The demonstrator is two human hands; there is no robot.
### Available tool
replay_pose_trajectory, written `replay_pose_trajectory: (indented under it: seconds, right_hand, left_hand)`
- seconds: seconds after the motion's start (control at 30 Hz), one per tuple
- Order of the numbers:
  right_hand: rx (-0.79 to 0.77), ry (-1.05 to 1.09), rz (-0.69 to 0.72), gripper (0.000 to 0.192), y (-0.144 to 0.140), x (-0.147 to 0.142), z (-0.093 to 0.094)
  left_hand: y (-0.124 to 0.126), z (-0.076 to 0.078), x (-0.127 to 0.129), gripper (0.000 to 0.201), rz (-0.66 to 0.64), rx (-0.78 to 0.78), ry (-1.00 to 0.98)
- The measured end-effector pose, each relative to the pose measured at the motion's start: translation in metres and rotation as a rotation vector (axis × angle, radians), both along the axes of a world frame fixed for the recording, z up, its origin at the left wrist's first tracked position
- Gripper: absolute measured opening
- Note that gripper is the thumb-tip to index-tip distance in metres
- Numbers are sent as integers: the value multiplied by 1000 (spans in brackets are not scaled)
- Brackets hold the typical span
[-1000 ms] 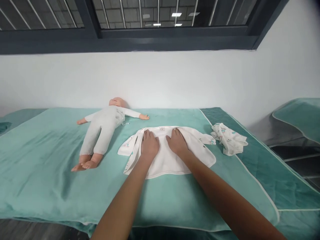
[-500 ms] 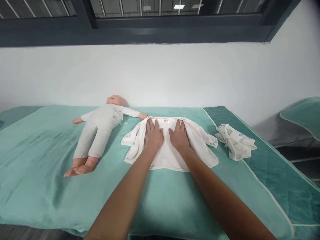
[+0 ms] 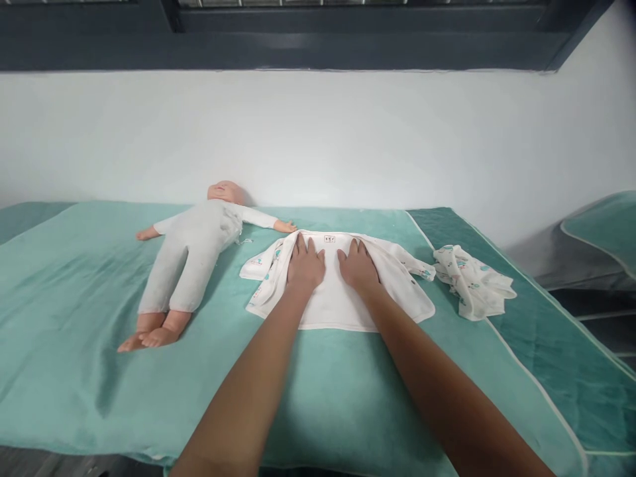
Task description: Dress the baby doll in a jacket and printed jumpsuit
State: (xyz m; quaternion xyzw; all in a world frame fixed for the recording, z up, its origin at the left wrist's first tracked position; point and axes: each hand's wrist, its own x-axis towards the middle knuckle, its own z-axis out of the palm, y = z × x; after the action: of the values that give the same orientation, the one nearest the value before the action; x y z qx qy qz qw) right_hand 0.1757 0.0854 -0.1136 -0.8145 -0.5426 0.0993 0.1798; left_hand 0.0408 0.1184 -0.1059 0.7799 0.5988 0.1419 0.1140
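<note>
Cloth like this white baby shirt (image 3: pixel 342 298), spread on the green blanket (image 3: pixel 79 318) beside the doll (image 3: pixel 191 255), looks light, limp and prone to bunching. Your left hand (image 3: pixel 305 265) and right hand (image 3: pixel 356 266) lie flat on it, fingers extended, gripping nothing; its edges offer the likeliest hold.

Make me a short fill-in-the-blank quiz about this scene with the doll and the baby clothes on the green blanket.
1. Both the left hand and the right hand lie flat on the white ____.
2. The baby doll lies on its ____ on the green blanket.
3. The crumpled printed garment lies to the ____ of the hands.
4. The doll's feet are ____, without socks or shoes.

Missing words: baby shirt; back; right; bare
</note>
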Motion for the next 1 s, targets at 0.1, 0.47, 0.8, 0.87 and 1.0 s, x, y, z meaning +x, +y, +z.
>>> replay_pose_trajectory:
  seconds: [0.1, 0.47, 0.8, 0.87, 1.0]
  right_hand:
    - [-6, -9, 4, 68, -1, -1, 0]
    - [-9, -74, 97, 70, -22, -10, -1]
    - [-4, -182, 155, 70, -51, -14, -5]
    - [0, -206, 157, 69, -60, -16, -6]
    - [1, -260, 156, 68, -79, -21, -7]
  left_hand:
    - [-4, 1, 1, 68, 5, -2, 13]
    - [-34, -6, 0, 66, 69, 88, 88]
    - [-65, -5, -8, 66, 44, 102, 88]
    - [-73, -5, -11, 65, 35, 112, 84]
    - [-90, -4, -18, 63, 17, 140, 93]
